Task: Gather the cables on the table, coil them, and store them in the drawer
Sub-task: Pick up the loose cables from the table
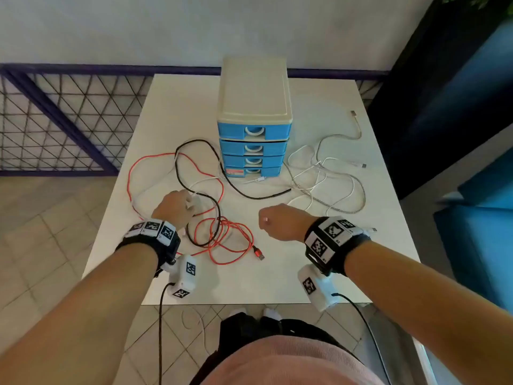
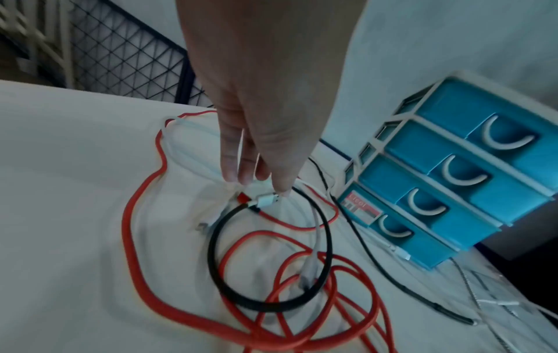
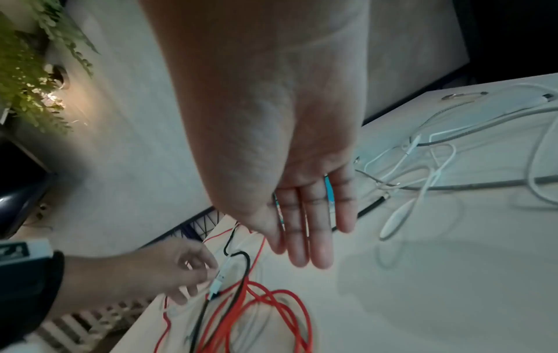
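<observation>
A red cable (image 1: pixel 130 179) (image 2: pixel 126 238), a black cable (image 2: pixel 210 250) and a white cable lie tangled on the left of the white table (image 1: pixel 277 276). My left hand (image 1: pixel 190 202) (image 2: pixel 259 186) reaches down into the tangle and pinches the white cable at its plug (image 2: pixel 267 199) (image 3: pixel 218 280). My right hand (image 1: pixel 273 220) (image 3: pixel 308 238) hovers over the table's middle with straight fingers, holding nothing. More white cables (image 1: pixel 322 173) (image 3: pixel 422 167) and a braided grey one (image 1: pixel 358 134) lie loose on the right. The blue drawer unit (image 1: pixel 254 107) (image 2: pixel 453 179) stands behind, all drawers closed.
A dark mesh railing (image 1: pixel 55 120) runs past the table's left and far edges. Dark blue furniture (image 1: pixel 458 107) stands to the right. A thin white cable (image 1: pixel 194 320) lies on the tiled floor under the table's front edge. A plant (image 3: pixel 24 71) shows in the right wrist view.
</observation>
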